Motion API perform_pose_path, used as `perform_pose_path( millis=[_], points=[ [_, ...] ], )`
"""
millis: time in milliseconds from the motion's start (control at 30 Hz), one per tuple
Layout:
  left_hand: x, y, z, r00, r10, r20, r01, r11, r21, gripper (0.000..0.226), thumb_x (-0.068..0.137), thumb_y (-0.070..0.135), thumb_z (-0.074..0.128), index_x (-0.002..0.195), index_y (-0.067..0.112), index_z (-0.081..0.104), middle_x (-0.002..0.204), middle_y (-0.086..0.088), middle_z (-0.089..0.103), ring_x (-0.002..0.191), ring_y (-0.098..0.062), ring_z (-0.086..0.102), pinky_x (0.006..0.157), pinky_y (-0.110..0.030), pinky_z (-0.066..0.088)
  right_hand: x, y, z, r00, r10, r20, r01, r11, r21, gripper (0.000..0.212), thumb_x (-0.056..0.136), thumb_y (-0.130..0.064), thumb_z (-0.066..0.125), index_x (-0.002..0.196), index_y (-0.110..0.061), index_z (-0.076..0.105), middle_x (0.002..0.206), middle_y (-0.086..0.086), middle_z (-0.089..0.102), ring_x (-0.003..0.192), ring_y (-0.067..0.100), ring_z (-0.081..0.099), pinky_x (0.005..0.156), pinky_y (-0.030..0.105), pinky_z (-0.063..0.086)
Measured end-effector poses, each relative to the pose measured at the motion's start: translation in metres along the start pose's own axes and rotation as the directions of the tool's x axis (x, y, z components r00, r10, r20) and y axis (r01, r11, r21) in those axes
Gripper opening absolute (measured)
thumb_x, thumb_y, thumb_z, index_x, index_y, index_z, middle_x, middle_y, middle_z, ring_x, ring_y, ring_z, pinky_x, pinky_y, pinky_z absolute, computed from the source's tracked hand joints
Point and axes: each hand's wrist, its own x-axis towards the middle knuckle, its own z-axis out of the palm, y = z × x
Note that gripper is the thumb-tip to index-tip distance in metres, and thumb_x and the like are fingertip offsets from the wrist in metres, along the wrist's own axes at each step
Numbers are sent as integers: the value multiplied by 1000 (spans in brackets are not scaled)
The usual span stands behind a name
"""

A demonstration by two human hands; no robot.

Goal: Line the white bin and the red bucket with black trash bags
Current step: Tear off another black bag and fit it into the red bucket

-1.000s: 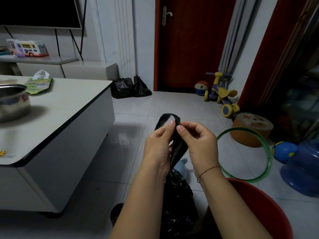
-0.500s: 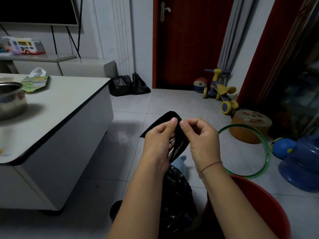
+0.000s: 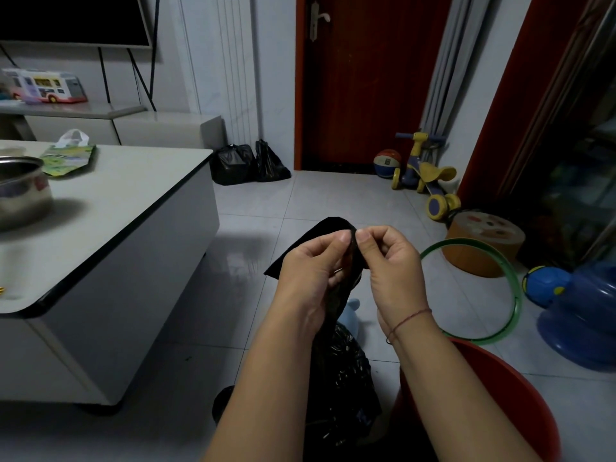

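Above the pale tiled floor (image 3: 333, 198), near the middle of the view, the left hand (image 3: 310, 271) and the right hand (image 3: 395, 268) meet thumb to thumb. Each pinches the top edge of a thin black plastic trash bag (image 3: 321, 233) between its thumb and curled fingers. A flat flap of the bag juts out to the left behind the left hand, and the rest hangs down between the two forearms as a crumpled, shiny bundle. What its lower end rests on is hidden by the arms. A thin red string (image 3: 410, 320) circles the right wrist.

Just right of the hanging bag, partly under the right forearm, stands the round red plastic bucket (image 3: 520, 391), its inner wall showing bare red.

On the left, a grey-topped bench with a black edge (image 3: 133, 201) carries a round steel pot (image 3: 20, 195) and a green printed packet (image 3: 70, 155). Two filled black bags (image 3: 246, 163) sit on the floor beside the red-brown door (image 3: 360, 78). A green plastic hoop (image 3: 513, 295) lies on the floor beyond the bucket, near a blue water jug (image 3: 586, 321).
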Motion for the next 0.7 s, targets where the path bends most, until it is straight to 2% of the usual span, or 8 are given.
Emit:
perform_pose_path(
  millis=[67,133,200,300,400,567,700],
  points=[
    [0,0,0,1000,-6,1,6,1000,-9,14,89,18,65,85,11,76,54,0,49,52,-14,39,51,-20,47,1,0,0,1000,15,2,-15,1000,26,12,89,-22,63,77,-21,66,73,-5,69,73,7,65,70,23,54],
    [0,0,0,1000,-11,11,11,1000,-4,14,89,20,65,89,10,76,64,-7,59,61,-20,51,61,-27,51,1,0,0,1000,24,10,-24,999,39,12,89,-22,64,78,-21,66,70,-7,70,70,4,65,66,18,52],
    [1,0,-1,999,-10,35,10,1000,3,16,89,20,65,94,8,74,73,-9,70,67,-19,66,67,-28,56,0,0,0,999,30,18,-30,998,46,12,89,-21,63,78,-18,66,68,-8,70,67,2,65,64,15,51],
    [1,0,-3,998,-4,57,4,1000,5,15,89,19,65,93,7,73,73,-8,73,65,-16,70,67,-26,59,0,-1,0,1000,25,4,-26,999,33,11,89,-21,63,79,-18,66,70,-6,70,68,2,65,64,16,51],
    [2,-1,-2,999,-1,53,0,1000,11,15,88,19,67,93,7,74,79,-12,74,72,-19,71,74,-30,59,0,-3,-1,1000,0,-8,0,1000,3,10,89,-22,63,81,-18,66,73,-5,69,69,1,65,65,16,52],
    [3,-1,-3,995,30,97,-32,999,23,15,91,16,61,94,5,72,68,-4,72,66,-14,70,61,-21,57,-2,-7,-1,998,-58,4,58,996,-61,10,90,-22,61,81,-22,64,75,-7,68,71,0,65,68,17,53],
    [0,1,-3,986,45,163,-62,993,102,21,98,17,52,98,4,68,64,3,70,61,-8,67,57,-18,53,-1,-8,1,996,-62,61,68,994,-88,11,94,-22,56,84,-20,61,71,-8,66,65,-4,64,61,12,50]
  ],
)
